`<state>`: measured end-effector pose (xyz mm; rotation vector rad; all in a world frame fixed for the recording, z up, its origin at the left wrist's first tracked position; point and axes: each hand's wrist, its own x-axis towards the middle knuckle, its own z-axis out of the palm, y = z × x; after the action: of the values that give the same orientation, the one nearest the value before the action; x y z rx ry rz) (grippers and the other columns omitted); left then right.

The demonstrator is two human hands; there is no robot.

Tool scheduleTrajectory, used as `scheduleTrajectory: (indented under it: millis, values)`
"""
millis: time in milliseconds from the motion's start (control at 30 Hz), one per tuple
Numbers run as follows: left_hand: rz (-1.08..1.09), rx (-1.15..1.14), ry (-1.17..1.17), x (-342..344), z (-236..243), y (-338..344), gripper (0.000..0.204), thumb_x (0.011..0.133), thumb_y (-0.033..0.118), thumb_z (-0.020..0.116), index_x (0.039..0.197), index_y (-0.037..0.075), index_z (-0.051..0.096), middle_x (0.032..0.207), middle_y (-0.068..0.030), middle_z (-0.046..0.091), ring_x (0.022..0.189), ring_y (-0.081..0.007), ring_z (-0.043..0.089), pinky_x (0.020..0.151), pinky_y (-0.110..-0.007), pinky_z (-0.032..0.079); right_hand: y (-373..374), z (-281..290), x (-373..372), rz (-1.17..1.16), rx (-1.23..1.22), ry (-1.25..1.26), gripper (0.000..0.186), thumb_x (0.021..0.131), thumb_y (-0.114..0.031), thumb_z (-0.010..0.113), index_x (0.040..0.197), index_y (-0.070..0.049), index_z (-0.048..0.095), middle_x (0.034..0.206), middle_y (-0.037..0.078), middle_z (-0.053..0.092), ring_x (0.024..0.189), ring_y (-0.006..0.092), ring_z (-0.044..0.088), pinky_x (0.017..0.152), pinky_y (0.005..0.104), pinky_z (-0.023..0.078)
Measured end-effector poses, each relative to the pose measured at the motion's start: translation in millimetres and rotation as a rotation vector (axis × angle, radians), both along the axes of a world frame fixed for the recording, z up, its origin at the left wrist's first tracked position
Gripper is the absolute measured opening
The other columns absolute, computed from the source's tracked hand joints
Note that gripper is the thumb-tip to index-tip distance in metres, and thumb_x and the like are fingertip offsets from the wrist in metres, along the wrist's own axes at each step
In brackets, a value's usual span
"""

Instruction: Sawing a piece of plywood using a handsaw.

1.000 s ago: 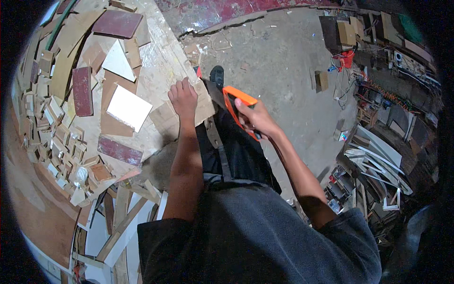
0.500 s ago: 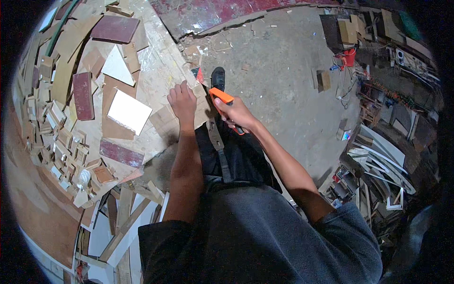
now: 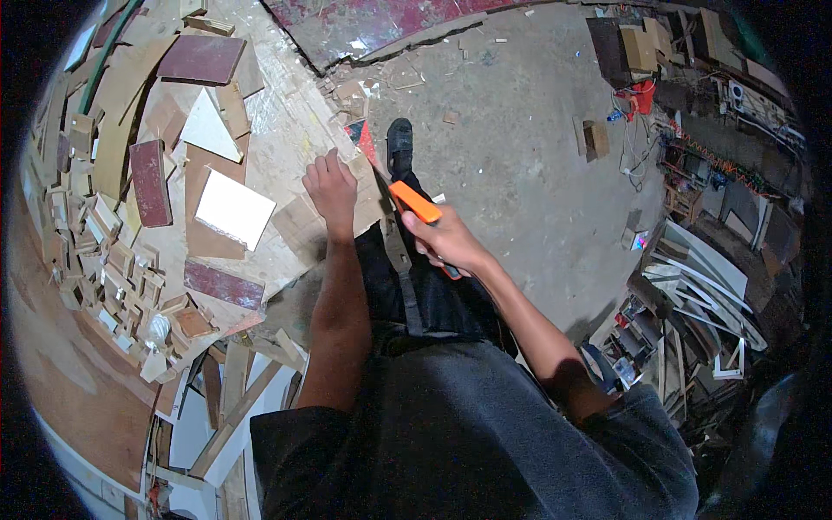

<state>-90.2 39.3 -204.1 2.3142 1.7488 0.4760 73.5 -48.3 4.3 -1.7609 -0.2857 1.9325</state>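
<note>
Two bare hands are in view at the right-hand edge of a pale, scuffed wooden tabletop (image 3: 286,113). The right hand (image 3: 446,238) has its grip wrapped around the handle of an orange-handled hand saw (image 3: 415,202), which is located beyond the tabletop's edge, above the person's dark trousers (image 3: 433,290), its narrow blade angled forward and to the left. The left hand (image 3: 331,186) lies on a light brown, flat wooden board (image 3: 297,227) at that edge, fingers bent; whether its grip pinches the board cannot be told from above. The blade runs close beside the board's outer end, though blur and the steep angle make actual contact uncertain. A red triangular piece (image 3: 366,139) shows near the blade's far end. Left of the board lie a white rectangular panel (image 3: 234,210), a white triangular panel (image 3: 211,127) and a dark red rectangular board (image 3: 152,184). Numerous small, pale wooden blocks (image 3: 117,260) are crowded along the tabletop's far left. One black shoe (image 3: 399,146) stands on the grey concrete floor (image 3: 520,147), ahead of the saw.
</note>
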Motion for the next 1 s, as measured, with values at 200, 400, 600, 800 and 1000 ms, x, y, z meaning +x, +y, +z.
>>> scheduleTrajectory:
  millis: [200,400,600,800,1000]
  values:
    - [0.003,-0.030,-0.007,2.6,5.7,2.1,0.022,0.092,0.014,0.059,0.113,0.011,0.064,0.097,-0.0084,0.060,0.093,-0.0296,0.057,0.080,-0.045,0.042,12.9,-39.7,-2.4,0.022,0.026,-0.039,0.035,0.101,-0.034,0.060,0.084,-0.003,0.055,0.060,0.002,0.052,0.040,0.0081,0.045,0.036,0.0273,0.033]
    - [-0.028,0.029,0.014,11.2,6.6,-6.5,0.026,0.089,0.015,0.061,0.115,0.011,0.065,0.096,-0.0082,0.058,0.092,-0.0288,0.056,0.079,-0.044,0.043,-15.4,-118.7,-20.6,0.187,0.269,-0.424,0.044,0.093,-0.039,0.068,0.102,0.004,0.066,0.072,0.011,0.067,0.064,0.0237,0.061,0.069,0.0394,0.051]
    - [-0.012,-0.026,0.018,3.1,6.9,-2.2,0.024,0.091,0.013,0.060,0.114,0.010,0.063,0.099,-0.0093,0.060,0.094,-0.0309,0.056,0.081,-0.045,0.041,-54.7,-62.3,39.4,-0.063,-0.181,-0.130,0.039,0.098,-0.042,0.063,0.088,-0.004,0.060,0.061,0.002,0.055,0.048,0.0124,0.052,0.044,0.0318,0.041]
    - [-0.017,-0.023,-0.049,4.1,1.5,-1.2,0.023,0.092,0.012,0.059,0.115,0.010,0.063,0.099,-0.0091,0.060,0.093,-0.0307,0.056,0.080,-0.045,0.041,-62.0,-25.0,36.1,-0.271,-0.105,-0.211,0.040,0.099,-0.041,0.063,0.083,-0.006,0.054,0.061,0.000,0.050,0.043,0.0086,0.044,0.038,0.0271,0.035]
    - [-0.004,-0.020,-0.045,0.3,3.2,-2.8,0.023,0.093,0.012,0.059,0.115,0.009,0.063,0.099,-0.0090,0.060,0.092,-0.0312,0.057,0.080,-0.045,0.042,-28.3,-9.0,3.7,-0.266,0.105,-0.127,0.040,0.099,-0.043,0.062,0.087,-0.005,0.058,0.063,-0.003,0.052,0.048,0.0072,0.047,0.044,0.0257,0.038]
